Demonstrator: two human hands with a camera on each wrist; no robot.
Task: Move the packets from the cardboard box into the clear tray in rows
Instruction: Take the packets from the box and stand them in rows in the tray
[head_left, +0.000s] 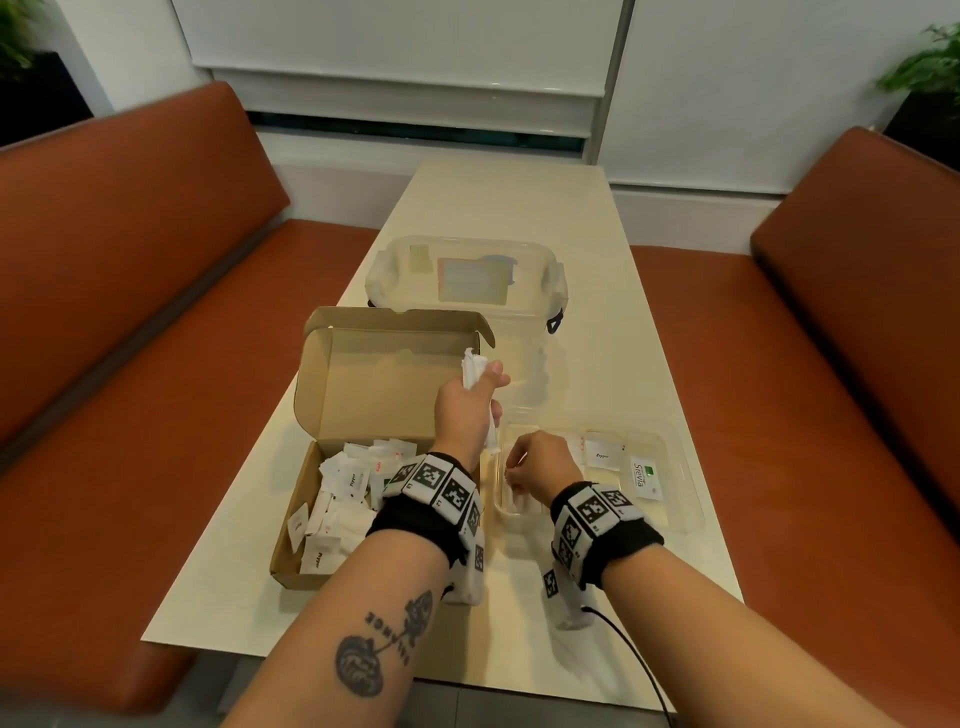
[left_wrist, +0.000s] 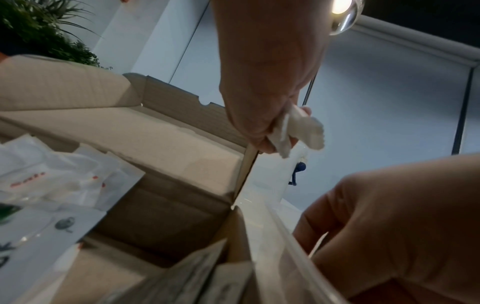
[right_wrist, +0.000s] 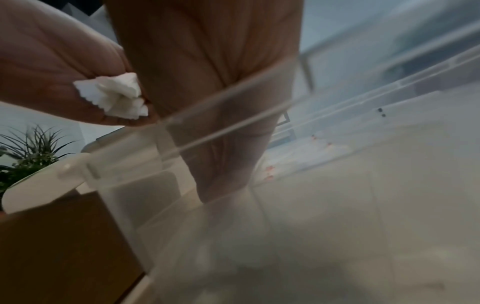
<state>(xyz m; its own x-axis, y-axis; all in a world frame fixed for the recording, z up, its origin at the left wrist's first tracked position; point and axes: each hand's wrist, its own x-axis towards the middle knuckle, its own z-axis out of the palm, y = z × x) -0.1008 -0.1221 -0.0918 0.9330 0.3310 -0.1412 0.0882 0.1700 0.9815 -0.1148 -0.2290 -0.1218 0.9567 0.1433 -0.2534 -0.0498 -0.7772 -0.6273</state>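
Note:
The open cardboard box (head_left: 332, 379) stands on the left of the table, with several white packets (head_left: 343, 499) heaped in its base. My left hand (head_left: 475, 384) is raised above the box's right wall and grips a bunch of white packets (head_left: 474, 366), also seen in the left wrist view (left_wrist: 303, 127) and the right wrist view (right_wrist: 114, 96). The clear tray (head_left: 685, 467) lies to the right of the box. It holds a Pepper packet (head_left: 602, 454) and a Stevia packet (head_left: 644, 475). My right hand (head_left: 519, 467) reaches down into the tray's left end, fingers curled and seemingly pinching a white packet near the floor.
A clear lidded storage tub (head_left: 467, 280) stands behind the box and tray. The cream table (head_left: 498, 202) runs away from me between two orange benches (head_left: 130, 260). A black cable (head_left: 639, 660) trails from my right wrist band. Potted plants stand in both far corners.

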